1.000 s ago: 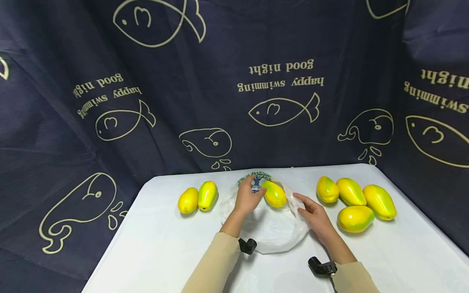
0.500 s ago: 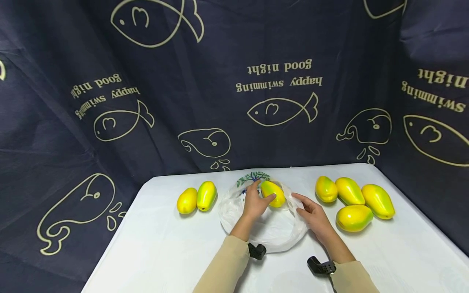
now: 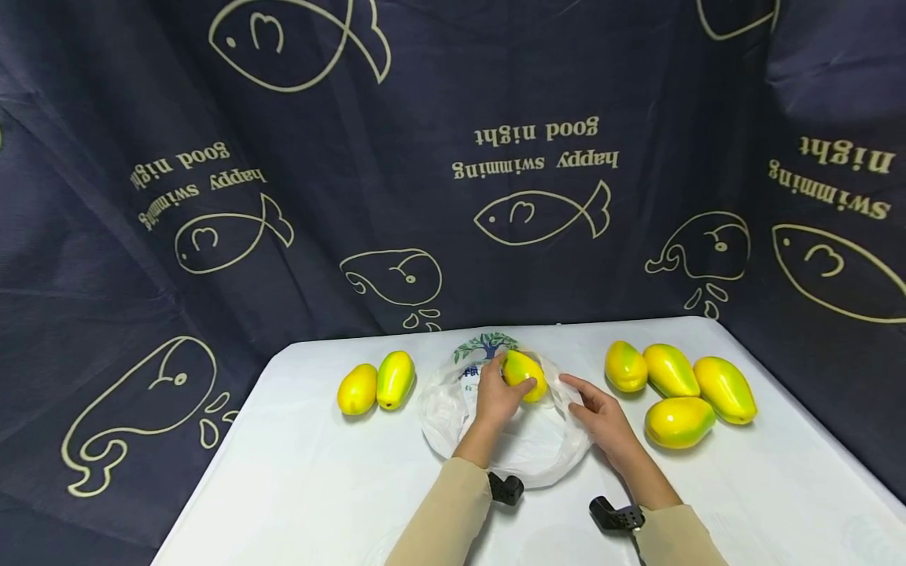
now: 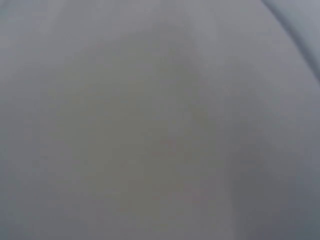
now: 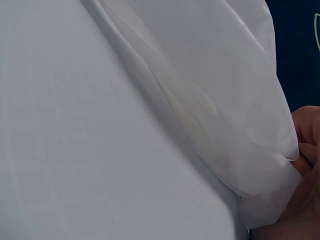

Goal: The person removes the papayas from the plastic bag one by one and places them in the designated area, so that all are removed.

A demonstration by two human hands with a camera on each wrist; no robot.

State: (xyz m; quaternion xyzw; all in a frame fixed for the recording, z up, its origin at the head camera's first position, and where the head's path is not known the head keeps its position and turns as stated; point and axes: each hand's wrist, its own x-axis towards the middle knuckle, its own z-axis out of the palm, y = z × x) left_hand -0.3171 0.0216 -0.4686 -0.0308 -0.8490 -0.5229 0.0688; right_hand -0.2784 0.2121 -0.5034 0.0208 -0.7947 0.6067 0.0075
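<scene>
Over the opening of a white plastic bag (image 3: pixel 545 470), my left hand (image 3: pixel 497 399) grips a yellow-green mango (image 3: pixel 527 372), its thumb in front and its fingers on the far left side. My right hand (image 3: pixel 603 414) pinches the bag's right edge and holds it up. From the right wrist, the thin bag (image 5: pixel 230 100) is seen with its folded edge at the fingers of my right hand (image 5: pixel 306 131). The left wrist view is filled by the blurred white bag (image 4: pixel 150 120), and a faint yellowish patch shows through it; that hand is hidden there.
Two mangoes, one rounder (image 3: pixel 357 389) and one longer (image 3: pixel 395 380), lie left of the bag on the white table (image 3: pixel 297 472). Several more, including a front one (image 3: pixel 679 422), are grouped at the right. A dark printed curtain (image 3: pixel 396 173) stands behind the table.
My left hand has moved right and closed around the mango, which it was barely touching a second ago. My right hand keeps its hold on the bag's edge.
</scene>
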